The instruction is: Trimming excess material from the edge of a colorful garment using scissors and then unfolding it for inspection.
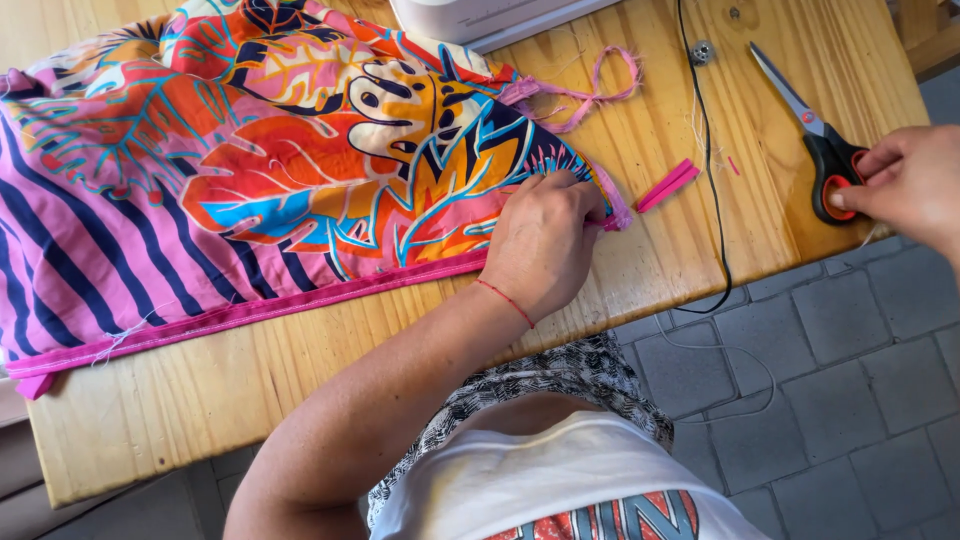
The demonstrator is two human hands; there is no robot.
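Nearest to us, our left hand (pixel 545 240) lies on the counter (pixel 400 340) with its fingers curled down over the corner of the printed fabric (pixel 250 170). It appears to pinch the pink-bound edge at that corner, which keeps the cloth taut and stops it from sliding toward the counter's edge. A thin red thread circles that wrist. The fabric itself spreads away to the left, flat on the wood, with its pink hem (pixel 250 312) running along the near side and dark stripes and bright leaf shapes across it.

Just beyond the pinned corner, a short folded strip of pink binding (pixel 668 186) lies loose on the wood, and a black cable (pixel 708 160) runs down the counter and hangs off its front.

Out to the right, our right hand (pixel 905 190) rests on the handles of the scissors (pixel 815 140). Its fingertips touch the red and black loops, but we cannot tell whether the fingers are threaded through or only laid on them; the blades point away and look closed.

Farther off, a frayed pink scrap (pixel 590 92) curls in a loop near the base of a white sewing machine (pixel 490 15) at the far edge, and a small metal bobbin (pixel 701 52) sits beside the cable.
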